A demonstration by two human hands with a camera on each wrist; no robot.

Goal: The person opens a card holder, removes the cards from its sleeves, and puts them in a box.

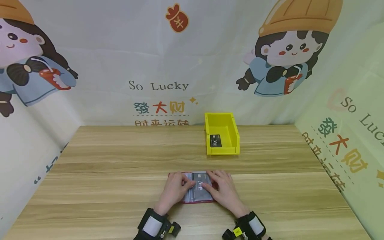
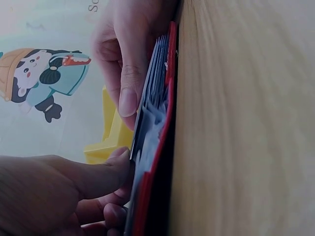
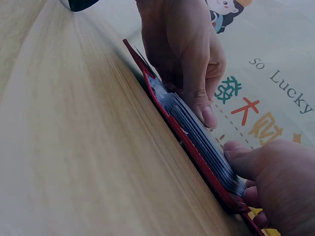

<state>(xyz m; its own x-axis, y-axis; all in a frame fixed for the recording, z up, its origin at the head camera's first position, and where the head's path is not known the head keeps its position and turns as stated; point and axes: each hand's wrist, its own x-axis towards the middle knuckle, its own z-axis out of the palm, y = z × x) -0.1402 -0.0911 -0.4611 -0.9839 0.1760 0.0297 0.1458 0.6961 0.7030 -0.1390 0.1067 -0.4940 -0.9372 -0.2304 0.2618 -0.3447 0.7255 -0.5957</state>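
Observation:
A red card holder with clear plastic sleeves lies spread on the wooden table in the head view. A dark grey card marked "Vip" shows in its right-hand sleeve. My left hand grips the holder's left part, its thumb at the card's left edge. With the thumb over the card and fingers at the far right edge, my right hand pinches the stacked sleeves. From the left wrist view the red cover appears edge-on beneath the sleeves. Some fingertips are hidden behind the holder.
Beyond the hands, a yellow open-front bin stands near the table's back edge. Inside it, a black "Vip" card leans at the left. A printed cloth hangs behind and beside the wooden table.

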